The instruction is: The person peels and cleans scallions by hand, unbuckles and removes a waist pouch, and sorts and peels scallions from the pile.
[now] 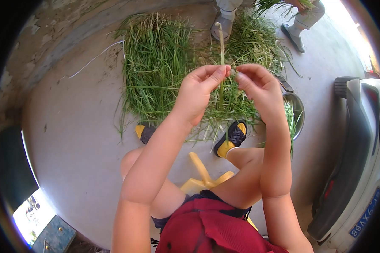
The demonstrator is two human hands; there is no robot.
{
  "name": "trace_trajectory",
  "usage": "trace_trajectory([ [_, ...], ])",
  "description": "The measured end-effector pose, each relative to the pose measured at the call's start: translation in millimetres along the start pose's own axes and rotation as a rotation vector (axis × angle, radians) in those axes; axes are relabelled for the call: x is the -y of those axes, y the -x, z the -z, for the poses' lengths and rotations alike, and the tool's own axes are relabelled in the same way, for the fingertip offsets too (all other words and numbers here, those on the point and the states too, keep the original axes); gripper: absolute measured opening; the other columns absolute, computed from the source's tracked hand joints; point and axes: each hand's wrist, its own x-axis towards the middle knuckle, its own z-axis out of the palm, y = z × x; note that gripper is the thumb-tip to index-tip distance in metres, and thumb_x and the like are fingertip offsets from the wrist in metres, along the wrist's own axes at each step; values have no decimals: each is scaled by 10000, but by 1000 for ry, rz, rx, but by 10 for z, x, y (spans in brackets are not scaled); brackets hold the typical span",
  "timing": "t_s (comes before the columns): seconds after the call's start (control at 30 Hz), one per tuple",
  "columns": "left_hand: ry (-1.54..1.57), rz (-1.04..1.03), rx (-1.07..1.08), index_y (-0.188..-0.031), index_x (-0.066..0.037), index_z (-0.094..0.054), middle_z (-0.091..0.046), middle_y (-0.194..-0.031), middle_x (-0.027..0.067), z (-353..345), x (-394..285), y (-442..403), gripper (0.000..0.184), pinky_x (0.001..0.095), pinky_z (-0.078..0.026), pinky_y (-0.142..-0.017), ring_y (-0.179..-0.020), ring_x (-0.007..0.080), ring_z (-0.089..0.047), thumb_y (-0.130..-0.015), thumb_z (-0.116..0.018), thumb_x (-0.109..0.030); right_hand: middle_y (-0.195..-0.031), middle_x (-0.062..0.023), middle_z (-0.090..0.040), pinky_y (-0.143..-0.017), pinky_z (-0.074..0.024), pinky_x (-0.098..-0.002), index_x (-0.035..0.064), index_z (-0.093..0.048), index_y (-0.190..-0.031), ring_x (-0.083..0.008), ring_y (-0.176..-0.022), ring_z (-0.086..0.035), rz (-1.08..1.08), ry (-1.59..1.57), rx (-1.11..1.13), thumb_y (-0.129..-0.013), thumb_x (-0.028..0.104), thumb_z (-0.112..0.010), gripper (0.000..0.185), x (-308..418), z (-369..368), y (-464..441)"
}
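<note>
Pale stalk [222, 46], likely fragile, suits our left hand [202, 87] pinching midway; whether our right hand [261, 90] grasps anything is unclear.

From here the left hand [197, 90] hides part of the pale stalk [222, 46], and the person opposite [311, 17] is cut off above.

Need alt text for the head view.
A person's left hand pinches a pale stalk, the right hand close beside it, above long green leaves on a floor. A bowl and part of a car stand at right.
</note>
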Motion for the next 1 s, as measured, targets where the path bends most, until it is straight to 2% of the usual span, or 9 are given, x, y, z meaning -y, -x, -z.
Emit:
trace_trajectory([
  [0.07, 47, 58, -55, -1071, -73, -633, -620, -1095, -4, 12, -32, -6, 234, 269, -381, -801, -969, 75, -519, -916, -563, -233, -885, -30, -634, -722, -455, -232, 2, -638, -960, -78, -798, -558, -10, 3, 147, -798, 148, -688, 224, -55, -91, 34],
  [0.27, 176, 76, 10, -1120, -65, -607, -618, -1046, 10, 63, -22, -26, 269, 275, -400, -835, -941, 95, -537, -926, -546, -240, -767, -4, -627, -631, -437, -215, -1, -653, -914, -66, -689, -533, 30, 67, 175, -779, 152, -704, 211, -86, -188, 42],
  [0.37, 191, 69, 47, -1125, -57, -601, -614, -1018, 15, 101, -46, -34, 280, 272, -422, -836, -935, 107, -550, -932, -534, -248, -743, 6, -616, -598, -426, -196, 3, -653, -899, -49, -658, -520, -35, -18, 160, -775, 154, -712, 204, -76, -168, 35],
  [0.47, 189, 41, 67, -1123, -48, -598, -616, -1004, 26, 89, -69, -29, 257, 267, -441, -837, -926, 105, -554, -926, -546, -204, -739, 10, -609, -595, -422, -184, 6, -651, -888, -36, -662, -515, -10, 12, 137, -776, 147, -713, 192, -84, -172, 35],
  [0.57, 79, -57, 53, -1121, -36, -596, -619, -999, 38, 28, -56, -17, 233, 261, -452, -849, -932, 100, -565, -907, -567, -124, -746, 10, -615, -594, -429, -191, 11, -649, -882, -39, -664, -524, 7, 8, 91, -782, 142, -710, 176, -67, -179, 46],
  [0.67, -164, -181, 21, -1137, -19, -587, -614, -1005, 37, 25, -24, -26, 253, 251, -462, -852, -937, 100, -574, -886, -575, -48, -758, 5, -611, -582, -427, -204, 22, -657, -877, -59, -673, -541, 145, 71, -39, -779, 118, -705, 146, -29, -166, 36],
  [0.77, -244, -204, 32, -1158, -18, -584, -594, -1028, 38, 3, 24, -11, 278, 237, -475, -833, -943, 108, -582, -880, -572, -24, -769, -10, -601, -571, -423, -215, 31, -666, -871, -89, -687, -558, 368, 259, -68, -766, 89, -699, 124, 6, -115, 32],
  [0.87, -427, -298, 55, -1170, -28, -587, -559, -1035, 29, 25, 96, -23, 302, 229, -483, -827, -956, 109, -577, -870, -573, 0, -776, -36, -596, -563, -425, -229, 30, -671, -873, -120, -691, -569, 421, 391, -60, -759, 59, -685, 118, 41, -117, 56],
  [1.0, -506, -375, 51, -1166, -41, -597, -526, -1021, 22, 17, 124, -11, 330, 223, -483, -825, -948, 103, -572, -844, -584, 30, -782, -65, -600, -575, -449, -272, 21, -662, -869, -165, -691, -585, 459, 479, -53, -767, 53, -674, 107, 24, -114, 56],
])
